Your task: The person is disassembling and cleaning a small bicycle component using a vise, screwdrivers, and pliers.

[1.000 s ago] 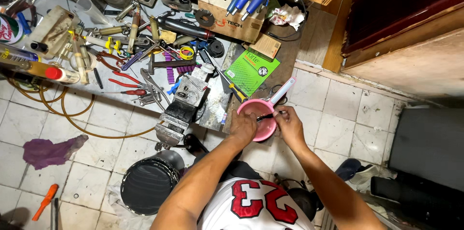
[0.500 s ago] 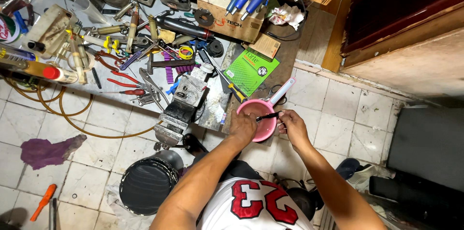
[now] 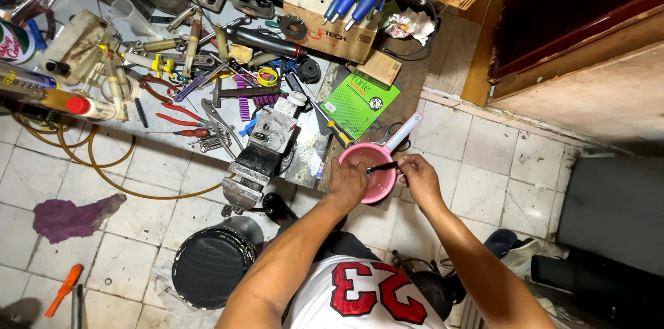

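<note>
**Hands at the pink dipper: steadying and working the small dark tool**

Left hand (image 3: 348, 182) lies curled over the near-left rim of the pink dipper (image 3: 370, 171), fingers closed down on the edge, and seems to pin it in place. From that hand, the bench vise (image 3: 266, 153) sits at nine o'clock and the green booklet (image 3: 360, 102) at twelve. The dipper rests on the floor tiles at the edge of the tool clutter, its pale handle (image 3: 404, 130) pointing to one o'clock. Right hand (image 3: 417, 175), at three o'clock of the dipper, pinches a slim dark tool (image 3: 381, 168) between fingertips, tip reaching over the bowl. To do this well, I judge the left grip should stay firm so the bowl cannot tip, and the right strokes short and inside the rim.
</note>
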